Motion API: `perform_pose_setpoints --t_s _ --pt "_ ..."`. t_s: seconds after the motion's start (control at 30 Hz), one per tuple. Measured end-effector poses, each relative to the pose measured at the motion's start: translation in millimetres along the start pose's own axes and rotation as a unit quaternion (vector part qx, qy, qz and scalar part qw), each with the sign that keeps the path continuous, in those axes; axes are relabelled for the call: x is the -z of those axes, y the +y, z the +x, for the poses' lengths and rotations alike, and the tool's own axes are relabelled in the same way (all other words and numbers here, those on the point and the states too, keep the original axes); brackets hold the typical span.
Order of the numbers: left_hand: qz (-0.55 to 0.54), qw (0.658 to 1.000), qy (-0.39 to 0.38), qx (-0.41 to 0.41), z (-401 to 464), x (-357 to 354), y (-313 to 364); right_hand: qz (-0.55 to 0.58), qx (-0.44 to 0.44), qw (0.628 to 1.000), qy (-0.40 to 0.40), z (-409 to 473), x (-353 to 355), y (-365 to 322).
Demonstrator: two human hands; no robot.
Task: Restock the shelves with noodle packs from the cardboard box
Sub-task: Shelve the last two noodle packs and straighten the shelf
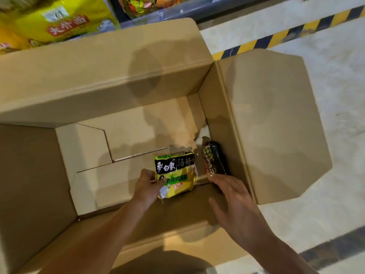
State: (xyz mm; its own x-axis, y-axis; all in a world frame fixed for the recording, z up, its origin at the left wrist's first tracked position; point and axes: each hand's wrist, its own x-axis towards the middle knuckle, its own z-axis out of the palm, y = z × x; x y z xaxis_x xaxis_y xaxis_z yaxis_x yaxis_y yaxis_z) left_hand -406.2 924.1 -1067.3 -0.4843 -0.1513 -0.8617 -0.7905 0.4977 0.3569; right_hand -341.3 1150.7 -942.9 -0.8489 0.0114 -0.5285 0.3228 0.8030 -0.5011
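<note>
I look down into a large open cardboard box [110,76] on the floor. A yellow-green noodle pack [176,175] lies near the box's bottom right, and my left hand [147,187] pinches its near left corner. A black noodle pack [215,158] stands on edge against the right wall. My right hand [235,198] reaches toward it with fingers straight, its fingertips just at the pack's near end and holding nothing. Both forearms enter from the bottom of the frame.
Yellow noodle multipacks [59,18] sit on a low shelf beyond the box at the top left. The box's right flap [276,123] lies spread over the pale floor. A yellow-and-black striped line [286,34] runs along the floor at the top right.
</note>
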Motion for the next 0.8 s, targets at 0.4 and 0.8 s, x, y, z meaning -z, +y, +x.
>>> perform_pose_setpoints --t_s 0.4,0.8 --pt "-0.030 0.992 0.024 -0.117 -93.1 96.9 47.7 0.091 -0.334 0.937 -0.040 40.0 -19.4 -35.6" --pt "-0.062 0.990 0.007 -0.128 -88.4 113.3 48.9 0.066 -0.442 0.894 -0.027 79.0 -62.3 -11.3"
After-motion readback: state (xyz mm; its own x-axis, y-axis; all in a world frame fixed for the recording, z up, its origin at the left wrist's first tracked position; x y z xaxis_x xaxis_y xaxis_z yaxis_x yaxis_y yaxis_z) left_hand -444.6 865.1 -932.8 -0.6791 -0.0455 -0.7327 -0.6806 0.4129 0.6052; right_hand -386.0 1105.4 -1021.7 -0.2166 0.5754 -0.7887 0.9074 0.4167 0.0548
